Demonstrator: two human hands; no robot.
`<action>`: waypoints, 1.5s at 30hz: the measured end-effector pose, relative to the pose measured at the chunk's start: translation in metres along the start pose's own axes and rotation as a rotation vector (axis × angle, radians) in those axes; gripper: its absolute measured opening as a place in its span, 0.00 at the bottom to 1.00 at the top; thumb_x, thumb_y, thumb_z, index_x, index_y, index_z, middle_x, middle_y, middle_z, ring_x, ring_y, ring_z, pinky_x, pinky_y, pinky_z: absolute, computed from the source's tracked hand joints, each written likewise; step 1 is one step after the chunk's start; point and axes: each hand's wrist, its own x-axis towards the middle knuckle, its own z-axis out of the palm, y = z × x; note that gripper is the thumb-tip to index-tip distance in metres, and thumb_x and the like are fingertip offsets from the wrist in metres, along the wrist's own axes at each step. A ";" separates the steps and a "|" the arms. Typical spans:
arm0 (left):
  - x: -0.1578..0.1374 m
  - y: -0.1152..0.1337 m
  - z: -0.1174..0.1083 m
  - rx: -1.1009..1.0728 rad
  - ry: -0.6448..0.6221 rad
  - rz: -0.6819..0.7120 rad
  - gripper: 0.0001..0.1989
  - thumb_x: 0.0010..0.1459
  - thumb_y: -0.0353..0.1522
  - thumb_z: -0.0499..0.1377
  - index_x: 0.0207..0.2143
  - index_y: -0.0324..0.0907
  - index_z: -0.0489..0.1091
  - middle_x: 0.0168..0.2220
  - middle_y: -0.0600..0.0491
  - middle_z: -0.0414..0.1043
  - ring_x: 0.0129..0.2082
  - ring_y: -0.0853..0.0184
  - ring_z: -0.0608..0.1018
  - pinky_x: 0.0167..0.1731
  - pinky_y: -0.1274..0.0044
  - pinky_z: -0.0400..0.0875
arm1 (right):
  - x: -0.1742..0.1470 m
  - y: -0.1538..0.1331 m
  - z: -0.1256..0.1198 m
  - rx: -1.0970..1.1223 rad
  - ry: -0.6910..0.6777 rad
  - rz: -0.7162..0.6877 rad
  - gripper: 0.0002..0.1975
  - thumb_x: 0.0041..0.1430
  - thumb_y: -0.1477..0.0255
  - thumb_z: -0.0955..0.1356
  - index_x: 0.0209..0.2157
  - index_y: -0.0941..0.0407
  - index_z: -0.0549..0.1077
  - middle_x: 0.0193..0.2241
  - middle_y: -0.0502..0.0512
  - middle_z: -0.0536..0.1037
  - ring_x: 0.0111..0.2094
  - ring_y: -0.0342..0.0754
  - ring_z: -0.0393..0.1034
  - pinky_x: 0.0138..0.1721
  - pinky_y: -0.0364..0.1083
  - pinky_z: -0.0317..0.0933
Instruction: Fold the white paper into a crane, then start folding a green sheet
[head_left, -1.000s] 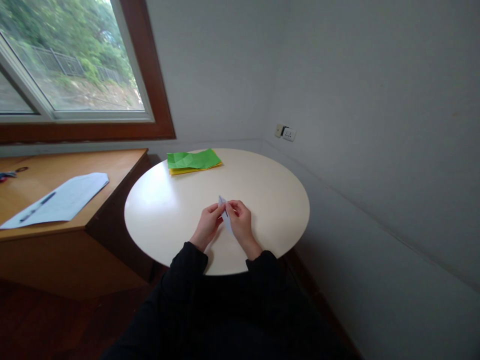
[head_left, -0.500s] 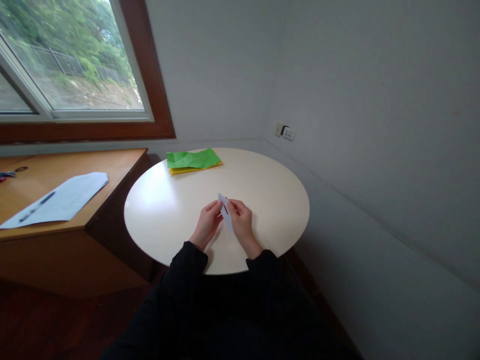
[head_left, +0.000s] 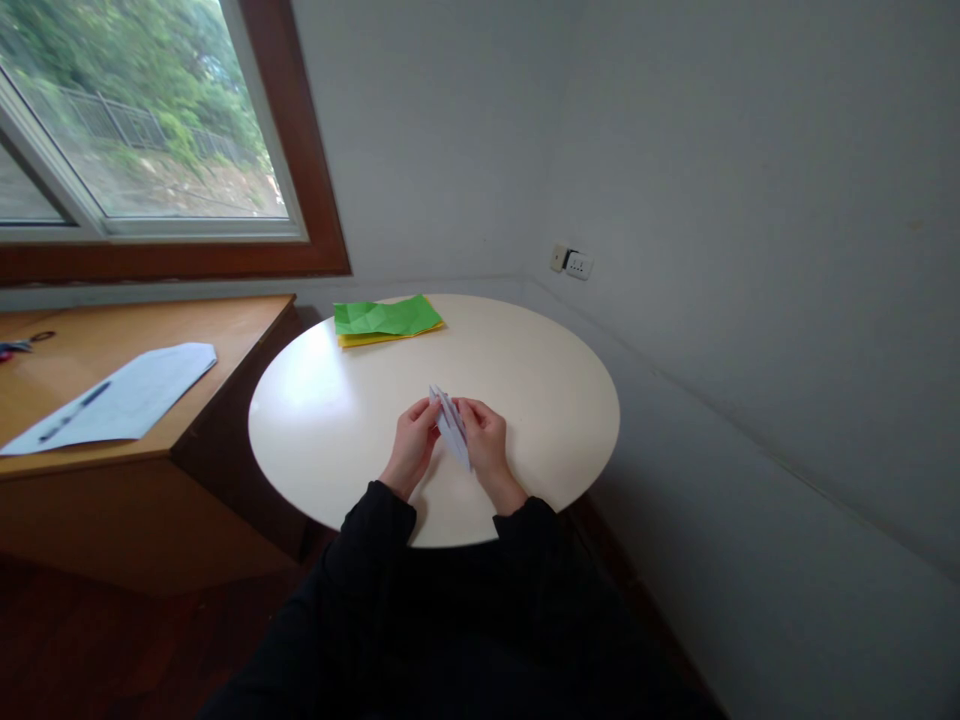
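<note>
Between my two hands is a small folded white paper (head_left: pixel 454 437), held above the round white table (head_left: pixel 540 390). Its layers stand apart at the top, and its lower end points toward me. My left hand (head_left: pixel 413 441) pinches the paper's left side, fingers closed on it. On the other side, my right hand (head_left: pixel 486 436) grips the right edge between thumb and fingers. Parts of the paper are hidden behind the fingers.
Green paper (head_left: pixel 388 318) lies over yellow paper (head_left: pixel 360 341) at the table's far left. On the wooden desk (head_left: pixel 240 325) to the left are white sheets (head_left: pixel 161 385), a pen (head_left: pixel 75 411) and scissors (head_left: pixel 28 346). A wall socket (head_left: pixel 579 265) sits beyond the table.
The folded paper's layers have spread apart at the top, and more of its face shows. My hands have moved slightly away from each other, both still holding it.
</note>
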 end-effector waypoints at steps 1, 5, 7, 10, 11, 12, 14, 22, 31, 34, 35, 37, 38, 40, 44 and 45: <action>0.001 -0.001 -0.001 -0.009 0.010 0.003 0.10 0.44 0.34 0.65 0.28 0.36 0.74 0.26 0.53 0.72 0.25 0.72 0.72 0.28 0.79 0.65 | 0.000 0.001 0.000 0.009 -0.006 0.011 0.12 0.50 0.63 0.66 0.29 0.58 0.75 0.31 0.57 0.79 0.34 0.49 0.72 0.38 0.49 0.66; 0.006 -0.003 -0.006 -0.066 0.055 0.010 0.09 0.45 0.33 0.65 0.28 0.37 0.72 0.24 0.55 0.71 0.23 0.74 0.71 0.26 0.80 0.64 | 0.001 0.004 0.000 0.013 -0.040 0.036 0.11 0.48 0.64 0.68 0.30 0.57 0.74 0.30 0.55 0.78 0.33 0.48 0.72 0.37 0.48 0.66; 0.009 -0.003 -0.009 -0.099 0.081 0.010 0.08 0.46 0.33 0.65 0.29 0.38 0.72 0.24 0.56 0.70 0.24 0.74 0.71 0.27 0.81 0.65 | 0.001 0.005 0.000 0.008 -0.071 0.040 0.11 0.46 0.66 0.69 0.32 0.57 0.74 0.30 0.54 0.77 0.32 0.47 0.72 0.35 0.47 0.67; 0.012 -0.002 -0.011 -0.145 0.116 0.005 0.07 0.48 0.32 0.63 0.31 0.39 0.72 0.24 0.56 0.70 0.25 0.73 0.72 0.30 0.80 0.67 | 0.000 0.006 0.001 -0.010 -0.105 0.035 0.13 0.43 0.68 0.70 0.33 0.57 0.73 0.27 0.51 0.76 0.30 0.45 0.71 0.34 0.46 0.67; 0.012 -0.002 -0.012 -0.158 0.123 0.000 0.07 0.49 0.32 0.63 0.31 0.39 0.72 0.24 0.56 0.70 0.25 0.73 0.72 0.30 0.80 0.67 | 0.000 0.007 0.001 -0.014 -0.120 0.037 0.13 0.42 0.68 0.71 0.33 0.56 0.73 0.26 0.50 0.76 0.29 0.45 0.71 0.34 0.45 0.67; 0.013 -0.002 -0.012 -0.170 0.127 -0.007 0.07 0.49 0.32 0.62 0.32 0.39 0.72 0.24 0.56 0.70 0.25 0.73 0.72 0.30 0.80 0.67 | 0.000 0.008 0.001 -0.017 -0.137 0.043 0.13 0.42 0.68 0.71 0.32 0.56 0.73 0.25 0.50 0.76 0.28 0.45 0.71 0.33 0.45 0.67; 0.013 -0.002 -0.011 -0.187 0.122 -0.023 0.08 0.49 0.32 0.62 0.34 0.40 0.72 0.25 0.56 0.70 0.25 0.73 0.71 0.31 0.80 0.67 | -0.001 0.009 0.002 -0.020 -0.184 0.056 0.11 0.42 0.67 0.71 0.30 0.57 0.73 0.25 0.51 0.76 0.27 0.45 0.72 0.33 0.46 0.67; 0.007 -0.002 -0.003 -0.060 0.045 0.036 0.07 0.46 0.34 0.64 0.27 0.40 0.73 0.27 0.55 0.71 0.29 0.71 0.72 0.32 0.78 0.64 | 0.000 0.008 0.000 -0.035 -0.120 -0.006 0.08 0.45 0.66 0.69 0.27 0.56 0.72 0.24 0.52 0.77 0.26 0.46 0.72 0.30 0.46 0.67; 0.001 -0.001 0.000 0.080 0.044 0.074 0.11 0.40 0.34 0.67 0.27 0.36 0.75 0.29 0.49 0.75 0.31 0.68 0.74 0.39 0.73 0.66 | 0.001 0.006 -0.001 -0.029 0.011 -0.032 0.08 0.46 0.66 0.69 0.27 0.56 0.69 0.24 0.50 0.74 0.26 0.44 0.69 0.30 0.45 0.65; 0.002 -0.003 -0.002 0.070 0.023 0.061 0.11 0.40 0.34 0.67 0.26 0.36 0.74 0.27 0.51 0.74 0.29 0.69 0.74 0.38 0.74 0.66 | 0.001 0.006 -0.002 -0.054 0.029 -0.039 0.09 0.47 0.66 0.69 0.27 0.56 0.69 0.24 0.50 0.74 0.26 0.44 0.69 0.30 0.45 0.65; 0.002 -0.003 -0.002 0.067 0.010 0.053 0.11 0.41 0.34 0.67 0.27 0.36 0.74 0.27 0.51 0.74 0.29 0.70 0.74 0.37 0.74 0.66 | 0.002 0.006 -0.002 -0.059 0.032 -0.041 0.09 0.47 0.66 0.69 0.27 0.56 0.69 0.24 0.50 0.74 0.26 0.44 0.69 0.30 0.45 0.65; 0.001 -0.002 -0.001 0.062 -0.021 0.036 0.12 0.41 0.34 0.68 0.28 0.36 0.74 0.27 0.51 0.74 0.29 0.70 0.74 0.36 0.75 0.66 | 0.002 0.006 -0.002 -0.062 0.036 -0.044 0.08 0.47 0.66 0.68 0.27 0.56 0.69 0.24 0.50 0.74 0.26 0.44 0.69 0.30 0.44 0.65; 0.000 -0.002 0.000 0.063 -0.039 0.027 0.12 0.41 0.34 0.68 0.28 0.36 0.74 0.28 0.51 0.74 0.29 0.70 0.74 0.36 0.75 0.66 | 0.002 0.006 -0.003 -0.062 0.037 -0.045 0.08 0.47 0.66 0.68 0.27 0.56 0.69 0.24 0.50 0.73 0.26 0.44 0.69 0.30 0.44 0.65; -0.002 -0.001 0.002 0.078 -0.080 0.015 0.14 0.40 0.33 0.68 0.31 0.36 0.74 0.29 0.50 0.75 0.30 0.69 0.75 0.36 0.75 0.66 | 0.002 0.007 -0.003 -0.060 0.039 -0.046 0.07 0.46 0.67 0.68 0.26 0.56 0.68 0.23 0.50 0.73 0.26 0.45 0.69 0.30 0.45 0.65; -0.003 0.000 0.003 0.126 -0.103 0.023 0.15 0.40 0.33 0.68 0.32 0.37 0.73 0.29 0.51 0.75 0.31 0.68 0.75 0.36 0.75 0.66 | 0.002 0.007 -0.003 -0.073 0.032 -0.029 0.07 0.46 0.67 0.68 0.25 0.56 0.68 0.23 0.50 0.73 0.26 0.45 0.68 0.30 0.45 0.63; -0.003 -0.001 0.002 0.130 -0.087 0.030 0.15 0.40 0.34 0.68 0.31 0.37 0.72 0.28 0.51 0.75 0.30 0.68 0.75 0.36 0.75 0.66 | 0.002 0.006 -0.003 -0.088 0.033 -0.023 0.07 0.46 0.67 0.68 0.25 0.56 0.68 0.23 0.50 0.72 0.26 0.45 0.68 0.30 0.45 0.63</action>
